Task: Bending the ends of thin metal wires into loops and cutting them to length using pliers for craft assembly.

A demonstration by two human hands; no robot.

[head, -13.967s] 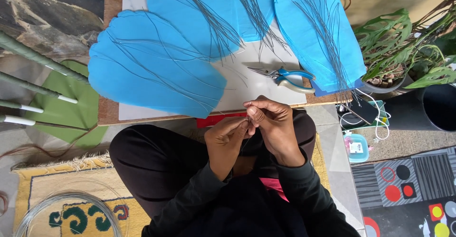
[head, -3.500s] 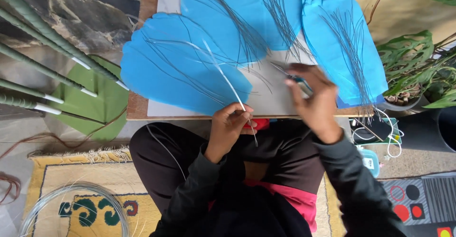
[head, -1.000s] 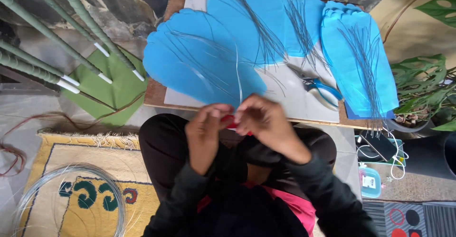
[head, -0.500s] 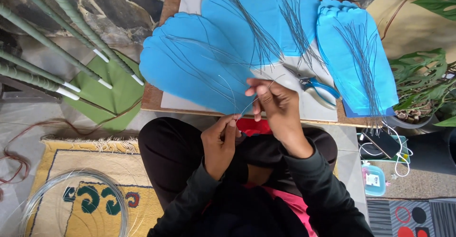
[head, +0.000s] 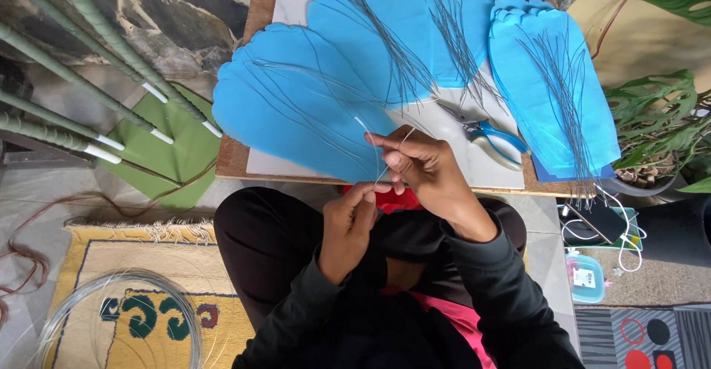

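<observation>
The person sits cross-legged on the floor, knees tucked against the near edge of a low wooden board (head: 234, 158) topped with a white sheet. Nearly all of that top is taken up by large blue petal-shaped foam pieces (head: 296, 110) strewn with thin grey wires; the only bare patch is the white strip just beyond the hands, where blue-handled pliers (head: 492, 136) lie. A stone wall closes off the far side, green-wrapped rods (head: 89, 80) lean in on the left, and potted plants crowd the right, so the free room for moving is mostly over the lap.

The left hand (head: 346, 225) hovers above the lap, thumb and forefinger pressed together on the lower end of a thin silvery wire (head: 385, 163). The right hand (head: 422, 173) sits just over the board's near edge, its fingertips pinching the same wire higher up. The wire's long axis runs from the left hand up and away towards the blue foam, slightly bowed, its free tip pointing up and to the left over the petal's edge.

A coil of silver wire (head: 118, 317) lies on the yellow rug at lower left.
</observation>
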